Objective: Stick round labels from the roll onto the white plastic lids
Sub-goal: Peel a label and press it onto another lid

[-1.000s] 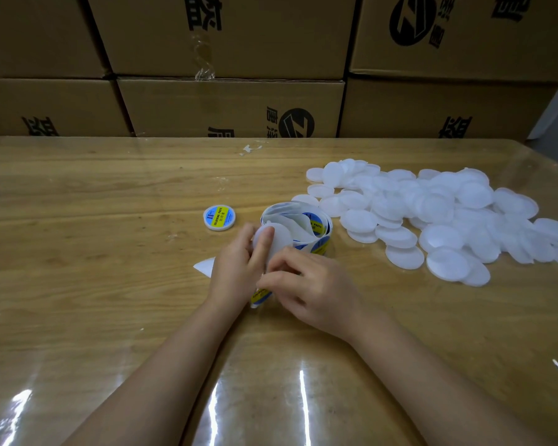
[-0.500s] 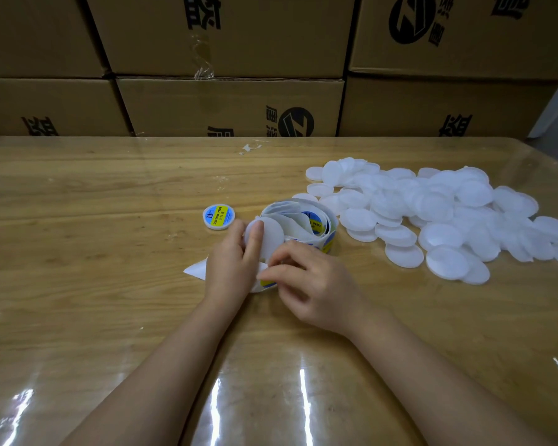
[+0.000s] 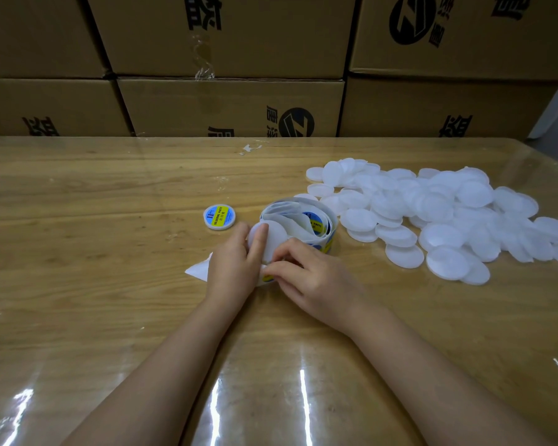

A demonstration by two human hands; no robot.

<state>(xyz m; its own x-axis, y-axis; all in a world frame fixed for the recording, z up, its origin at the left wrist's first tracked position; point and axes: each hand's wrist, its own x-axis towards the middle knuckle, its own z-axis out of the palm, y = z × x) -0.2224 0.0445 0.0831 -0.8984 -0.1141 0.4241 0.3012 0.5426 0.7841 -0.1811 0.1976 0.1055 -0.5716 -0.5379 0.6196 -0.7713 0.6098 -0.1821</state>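
Both of the person's forearms enter from the lower edge of the frame and meet at centre on the glossy wooden counter (image 3: 110, 317). The left grip (image 3: 234, 272) holds one plain white round plastic lid (image 3: 276, 236) tilted on edge, with one finger laid up across its face and the remaining fingers wrapped behind it. The right grip (image 3: 316, 281) is curled, its thumb and forefinger closed together at the lower edge of that lid, where they pinch the loose white strip (image 3: 197, 269) that trails out to the left from under the left grip. A blue-and-yellow round label (image 3: 267, 278) shows on the strip just below the fingertips; whether the pinch is on the label or only on its backing cannot be told. The loosely coiled roll of blue-and-yellow labels (image 3: 316, 217) stands on the counter just behind both grips, touching the held lid. One white lid already bearing a blue-and-yellow label (image 3: 219, 216) lies flat at centre left, just beyond the left grip and apart from it. A heap of unlabelled white plastic lids (image 3: 438, 207) is spread over the right half of the frame, its nearest lids just beside the roll. Stacked brown cardboard cartons with black print (image 3: 232, 104) fill the top of the frame behind the counter.
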